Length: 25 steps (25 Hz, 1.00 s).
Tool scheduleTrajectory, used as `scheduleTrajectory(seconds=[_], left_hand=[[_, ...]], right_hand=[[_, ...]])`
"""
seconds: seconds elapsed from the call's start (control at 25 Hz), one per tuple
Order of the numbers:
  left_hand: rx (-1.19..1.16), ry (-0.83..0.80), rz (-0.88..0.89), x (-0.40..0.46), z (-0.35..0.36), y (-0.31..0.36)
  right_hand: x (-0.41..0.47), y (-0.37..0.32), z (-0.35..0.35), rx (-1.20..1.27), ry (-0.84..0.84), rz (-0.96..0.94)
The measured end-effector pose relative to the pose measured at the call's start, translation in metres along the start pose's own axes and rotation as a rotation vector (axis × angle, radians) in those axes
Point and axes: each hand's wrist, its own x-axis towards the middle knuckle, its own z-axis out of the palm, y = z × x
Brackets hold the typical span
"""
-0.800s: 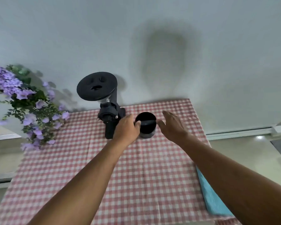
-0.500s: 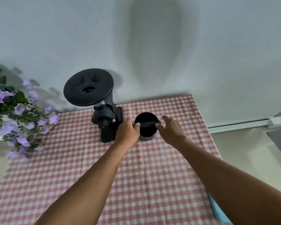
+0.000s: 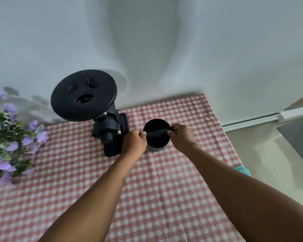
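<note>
A round black container (image 3: 157,139) with a black bar across its open top and a pale base stands on the red-and-white checked tablecloth (image 3: 164,198), just right of a black coffee grinder (image 3: 110,135). My left hand (image 3: 134,142) grips the container's left rim at the bar's end. My right hand (image 3: 181,136) grips the right rim, fingers curled over the bar's other end. The grinder has a wide round black lid (image 3: 84,98) with recesses on top.
Purple flowers with green leaves (image 3: 9,142) hang over the table's left side. A white wall rises right behind the table. A blue cloth (image 3: 242,169) peeks out at the table's right edge, beyond which lies the floor.
My right hand has closed in from an open pose beside the container and now grips its right rim. The left hand has stayed at the left rim. The view has come closer.
</note>
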Motion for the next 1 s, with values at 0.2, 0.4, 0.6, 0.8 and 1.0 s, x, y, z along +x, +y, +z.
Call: scheduleTrajectory(seconds=[0.2, 0.4, 0.6, 0.8, 1.0], left_hand=[[-0.047, 0.002, 0.095, -0.022, -0.006, 0.014], [-0.058, -0.038, 0.202, -0.052, -0.001, 0.053], [-0.082, -0.077, 0.299, -0.090, 0.030, 0.102], [-0.074, -0.137, 0.415, -0.150, 0.084, 0.158], [-0.043, -0.190, 0.531, -0.218, 0.150, 0.209]], right_hand=[[-0.027, 0.012, -0.021, 0.100, 0.067, -0.006], [-0.058, 0.034, -0.063, 0.197, 0.197, -0.040], [-0.092, 0.085, -0.114, 0.246, 0.355, -0.024], [-0.149, 0.153, -0.176, 0.327, 0.464, 0.045], [-0.215, 0.235, -0.232, 0.386, 0.558, 0.132]])
